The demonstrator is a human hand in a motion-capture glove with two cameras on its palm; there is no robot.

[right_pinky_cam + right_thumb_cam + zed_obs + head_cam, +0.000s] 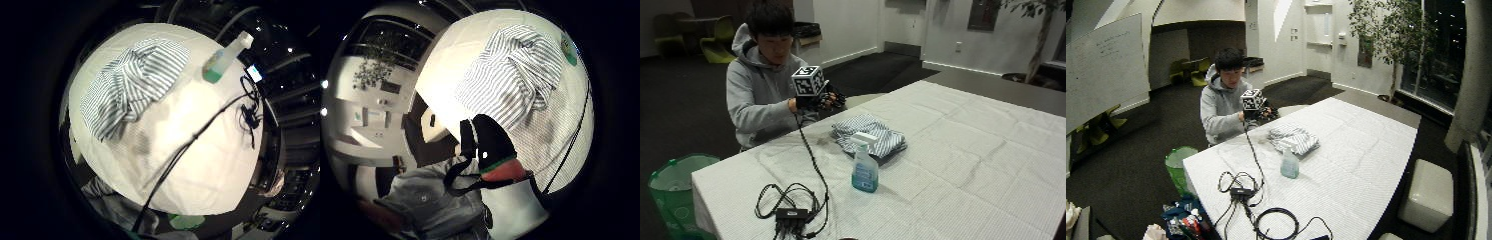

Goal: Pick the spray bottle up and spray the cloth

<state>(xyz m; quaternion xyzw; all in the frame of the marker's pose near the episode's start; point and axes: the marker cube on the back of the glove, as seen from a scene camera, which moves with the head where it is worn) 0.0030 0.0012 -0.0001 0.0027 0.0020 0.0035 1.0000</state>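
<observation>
A spray bottle (864, 169) with blue-green liquid and a white trigger head stands upright on the white table (973, 165), just in front of a crumpled striped cloth (869, 133). My gloved right hand (821, 101) is raised above the table's near edge, close to the person's chest and apart from both things; its fingers look loosely curled and hold nothing. The palm views look down on the cloth (130, 85) (517, 75) and the bottle (225, 57) from above. A gloved finger (492, 142) shows in the thumb side view.
A bundle of black cable with a small box (790, 212) lies near the table's corner, and a cable runs from it up to the hand. A green bin (673, 192) stands on the floor beside the table. White tablecloth stretches away to the right.
</observation>
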